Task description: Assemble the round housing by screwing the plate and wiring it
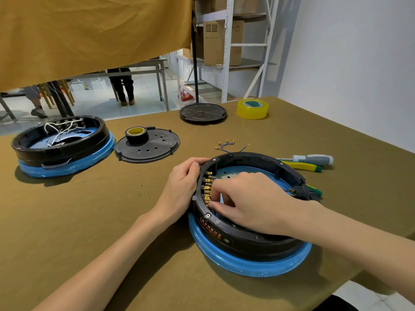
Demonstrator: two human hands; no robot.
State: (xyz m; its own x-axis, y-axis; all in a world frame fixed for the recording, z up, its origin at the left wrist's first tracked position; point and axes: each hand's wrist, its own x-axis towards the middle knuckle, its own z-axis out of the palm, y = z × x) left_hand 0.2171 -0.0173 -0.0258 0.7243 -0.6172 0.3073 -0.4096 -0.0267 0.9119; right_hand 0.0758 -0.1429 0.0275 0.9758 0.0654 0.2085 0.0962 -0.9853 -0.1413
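Note:
A round black housing point(242, 239) on a blue base sits in front of me, open at the top. A row of brass terminals point(207, 187) lines its inner left wall. My left hand point(182, 182) grips the housing's left rim. My right hand point(249, 198) reaches inside, its fingertips pinching something small at the lowest terminals; what they pinch is hidden. Loose blue wires with brass ends point(226, 144) lie just behind the housing. A black perforated cover plate point(155, 147) lies to the left with a black tape roll point(135, 134) on it.
A second housing point(60, 144) with white wires stands at far left. A screwdriver point(314, 159) and yellow-green pliers point(303, 166) lie right of the housing. Yellow tape roll point(252, 108) and a black stand base point(203, 113) sit at the back. The table edge runs along the right.

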